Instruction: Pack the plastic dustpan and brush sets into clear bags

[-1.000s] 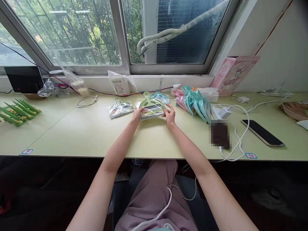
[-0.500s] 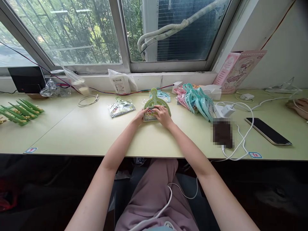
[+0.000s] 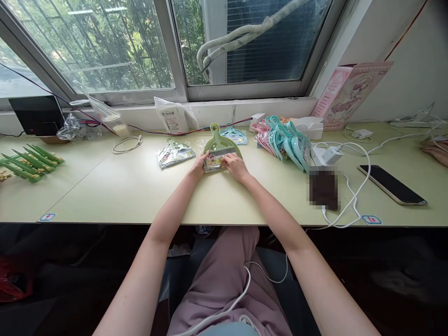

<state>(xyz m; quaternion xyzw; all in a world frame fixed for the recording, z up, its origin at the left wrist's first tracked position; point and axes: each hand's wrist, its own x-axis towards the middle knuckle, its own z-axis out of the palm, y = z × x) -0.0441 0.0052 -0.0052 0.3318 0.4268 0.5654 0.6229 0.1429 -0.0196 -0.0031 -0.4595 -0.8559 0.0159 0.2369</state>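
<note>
A small green dustpan (image 3: 215, 135), with a round-holed handle pointing away from me, is between my hands on the table. A strip of dark bristles, like a small brush, and a clear wrapper with a colourful label lie across its front. My left hand (image 3: 199, 164) grips the dustpan's left edge. On the right, my right hand (image 3: 237, 166) has its fingers bent together at the wrapper's lower right; what they pinch is too small to make out. To the left lies a wrapped white-and-green dustpan set (image 3: 175, 153). Behind is a light blue one (image 3: 235, 135).
Pink and teal dustpans (image 3: 285, 140) are heaped right of my hands. Farther right are a charger with white cables (image 3: 331, 155), a blurred-out dark block (image 3: 324, 187) and a phone (image 3: 392, 185). Green pieces (image 3: 33, 162) stand far left. Another person's hand (image 3: 436, 148) rests at the right edge.
The dustpan has shifted slightly left and tilted, showing more of the dark bristles. My right hand has slid down from across its front toward the lower right edge. The view has shifted slightly.
</note>
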